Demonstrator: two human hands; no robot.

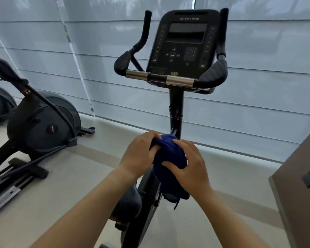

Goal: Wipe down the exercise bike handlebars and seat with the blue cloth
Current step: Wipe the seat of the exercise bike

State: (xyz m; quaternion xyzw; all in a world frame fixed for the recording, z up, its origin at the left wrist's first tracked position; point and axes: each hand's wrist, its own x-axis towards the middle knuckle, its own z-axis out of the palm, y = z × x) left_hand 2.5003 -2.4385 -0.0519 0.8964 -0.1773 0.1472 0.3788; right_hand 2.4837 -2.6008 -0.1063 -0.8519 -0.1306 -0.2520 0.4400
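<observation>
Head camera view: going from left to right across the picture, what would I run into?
Elliptical trainer → left hand → blue cloth, gripped by both hands → right hand → brown panel at the right edge. The exercise bike's console and handlebars rise behind the hands, so I left them out of the order.

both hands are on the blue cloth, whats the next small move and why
Probably lift the blue cloth up to the handlebars. Left hand and right hand hold it bunched low, well below the bars, touching nothing on them.
</observation>
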